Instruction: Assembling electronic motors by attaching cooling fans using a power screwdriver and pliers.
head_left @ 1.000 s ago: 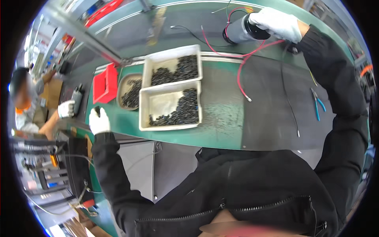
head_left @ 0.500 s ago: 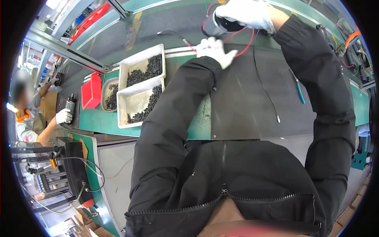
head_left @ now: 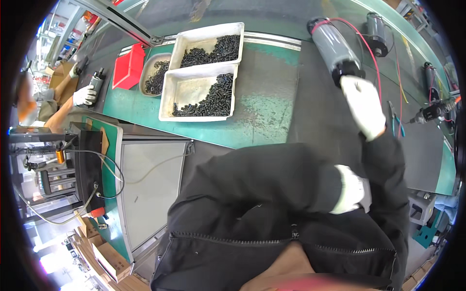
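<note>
A grey cylindrical motor (head_left: 334,47) with black ends lies slanted at the far right of the bench. My right hand (head_left: 363,106), in a white glove, is at its near black end, fingers curled against it. A red wire (head_left: 373,53) loops from the motor's far end down past my hand. My left hand (head_left: 350,190), also gloved, is close to my body beside my right sleeve; its fingers are smeared and partly hidden. Blue-handled pliers (head_left: 396,123) lie to the right of my right hand.
Two white trays (head_left: 167,92) of small black parts stand left of centre, beside a smaller tray (head_left: 144,77) and a red bin (head_left: 128,70). Another motor (head_left: 376,34) and a power screwdriver (head_left: 432,112) are at right. At far left, a co-worker's gloved hand (head_left: 85,95) holds a grey cylinder.
My view has turned right. My left hand has drawn back from the wires to my body. The motor, which my right hand had held at the far edge, now lies with that hand at its near end.
</note>
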Demonstrator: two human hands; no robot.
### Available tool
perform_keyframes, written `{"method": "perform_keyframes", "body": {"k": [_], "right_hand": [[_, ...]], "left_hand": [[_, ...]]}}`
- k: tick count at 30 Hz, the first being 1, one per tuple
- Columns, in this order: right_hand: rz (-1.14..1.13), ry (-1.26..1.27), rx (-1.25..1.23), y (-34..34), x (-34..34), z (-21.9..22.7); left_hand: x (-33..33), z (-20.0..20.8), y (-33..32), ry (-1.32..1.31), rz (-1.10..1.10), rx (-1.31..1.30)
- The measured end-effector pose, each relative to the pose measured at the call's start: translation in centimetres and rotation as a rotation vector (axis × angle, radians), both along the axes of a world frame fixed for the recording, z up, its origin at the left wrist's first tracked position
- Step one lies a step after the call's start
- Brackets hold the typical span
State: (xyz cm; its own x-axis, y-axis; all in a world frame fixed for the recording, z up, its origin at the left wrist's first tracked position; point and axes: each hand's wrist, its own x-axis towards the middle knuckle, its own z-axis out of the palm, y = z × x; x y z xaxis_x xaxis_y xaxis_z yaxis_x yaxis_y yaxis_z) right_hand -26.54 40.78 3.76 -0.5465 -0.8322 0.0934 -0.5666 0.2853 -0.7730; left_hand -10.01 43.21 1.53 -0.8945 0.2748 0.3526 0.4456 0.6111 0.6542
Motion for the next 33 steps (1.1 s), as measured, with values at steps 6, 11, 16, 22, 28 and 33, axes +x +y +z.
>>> {"method": "perform_keyframes", "body": {"k": [6,11,16,22,28,33], "right_hand": [[-0.093,-0.192,0.031,2.0,6.8,-3.7],[0.180,-0.412,0.255,4.0,4.4,-0.6],[-0.492,0.018,-0.711,10.6,-2.8,2.3],[-0.693,0.422,-0.721,16.2,-17.5,1.7],[-0.134,-0.280,-0.321,17.5,-25.3,0.3],[-0.278,0.015,-0.414,15.6,-19.1,4.0]], "left_hand": [[8.9,4.9,-26.0,-0.081,0.738,-1.029],[7.1,-2.0,-39.2,-0.345,1.071,-0.641],[8.0,-3.7,-41.7,-0.389,1.043,-0.535],[6.2,-2.4,-41.1,-0.536,1.112,-0.567],[6.6,-1.7,-39.8,-0.546,1.135,-0.674],[10.0,0.5,-39.7,-0.540,1.223,0.273]]}}
